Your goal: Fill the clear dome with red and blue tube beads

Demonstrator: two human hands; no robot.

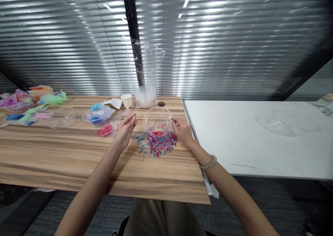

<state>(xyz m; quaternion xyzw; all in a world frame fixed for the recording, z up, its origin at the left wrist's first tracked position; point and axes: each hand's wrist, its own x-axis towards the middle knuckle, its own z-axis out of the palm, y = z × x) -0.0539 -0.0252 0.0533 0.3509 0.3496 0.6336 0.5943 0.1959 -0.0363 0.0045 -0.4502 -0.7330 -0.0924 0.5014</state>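
A clear round plastic bowl (157,115) tilts toward me over a pile of small red and blue tube-like pieces (160,146). My right hand (182,129) pinches its right rim; a beaded bracelet circles that wrist. Some red pieces show at the bowl's lower part, though whether they lie inside or behind the clear wall I cannot tell. To the left of the bowl, my left hand (126,130) is raised with thumb and fingertips together. Anything between those fingertips is too small to name. A small bag of red pieces (105,130) lies left of that hand.
Behind the bowl stand a tall clear plastic bag (145,95) with whitish contents and a paper cup (126,101). Leftward are a clear container with blue packets (97,116) and colourful bags (44,95). A white table (234,139) adjoins on the right, with clear lids (296,120).
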